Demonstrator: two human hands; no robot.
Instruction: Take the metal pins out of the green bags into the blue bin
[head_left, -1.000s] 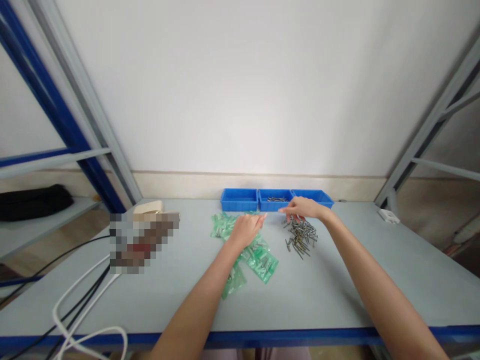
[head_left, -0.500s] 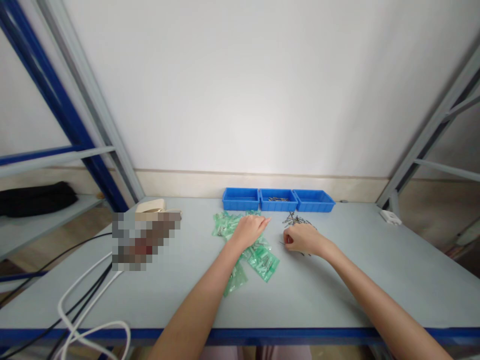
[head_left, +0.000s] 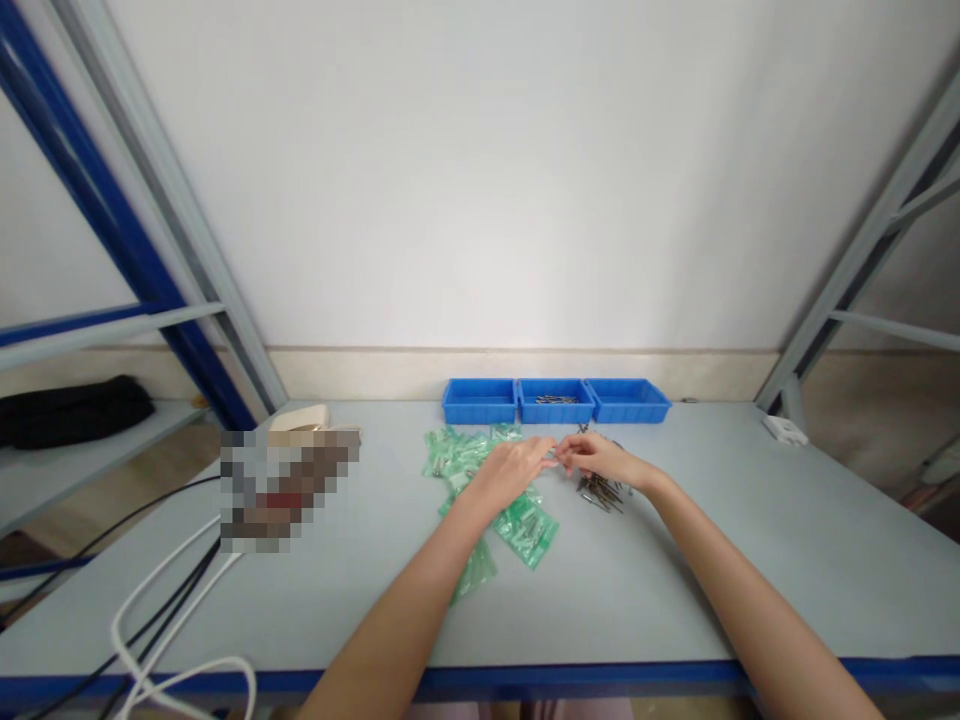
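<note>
Slender metal fasteners (head_left: 602,493) lie right of crinkled green plastic bags (head_left: 529,531). Left hand (head_left: 512,470) and right hand (head_left: 600,457) nearly touch, fingers (head_left: 576,443) curled; whether they grip anything cannot be told.

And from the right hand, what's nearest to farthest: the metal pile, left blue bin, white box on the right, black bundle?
From the right hand:
1. Metal pile, partly hidden by it.
2. Left blue bin, behind and left.
3. White box, off right.
4. Black bundle, far left.

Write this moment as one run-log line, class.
left hand: over green bags | right hand: over fastener pile | fingertips: close together, contact and grip unclear | middle blue tray: holds metal pieces
</note>
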